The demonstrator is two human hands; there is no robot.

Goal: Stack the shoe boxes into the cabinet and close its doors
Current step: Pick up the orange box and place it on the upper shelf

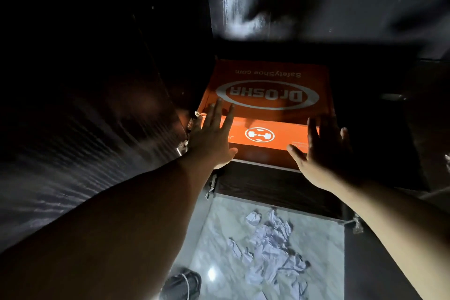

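An orange shoe box (265, 95) with a white oval logo lies on a dark cabinet shelf (275, 187), its front face turned toward me. My left hand (214, 136) lies flat with straight fingers against the box's front left corner. My right hand (326, 151) is spread open at the front right corner, fingers straight against the box's near face. The cabinet's left door (92, 117) stands open at my left. A right door (428, 129) with a handle shows dimly on the right.
Crumpled white paper (272, 248) lies on the pale marble floor (219, 238) below the shelf. A dark shoe (181, 285) sits at the bottom edge. Metal hinges (211, 186) show at the cabinet's frame. The scene is very dark.
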